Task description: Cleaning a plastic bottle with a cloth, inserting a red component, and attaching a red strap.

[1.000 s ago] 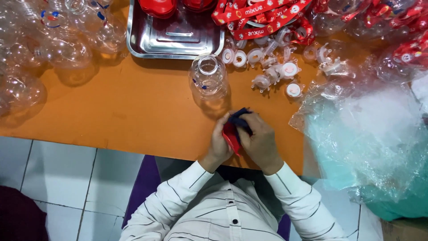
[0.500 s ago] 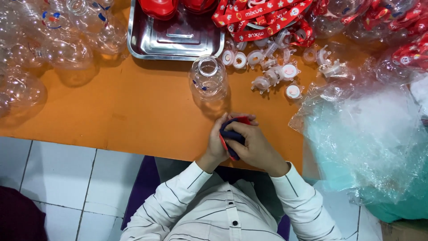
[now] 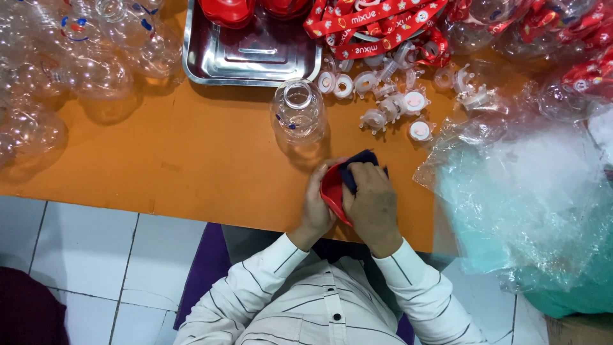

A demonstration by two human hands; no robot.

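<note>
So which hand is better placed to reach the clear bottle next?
Probably the left hand: it holds the red cap nearer the clear bottle, while the right hand presses a dark cloth into it.

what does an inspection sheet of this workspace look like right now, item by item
surface: orange table, mostly bare in the middle
job's things: red lid held at the table's near edge, dark blue cloth pressed into it
clutter: clear bottle upright; steel tray; white caps; empty clear bottles piled far left; red straps; plastic bags at right
grippers: left hand grips the lid; right hand holds the cloth
cables: nothing seen
surroundings: white tiled floor; striped sleeves
</note>
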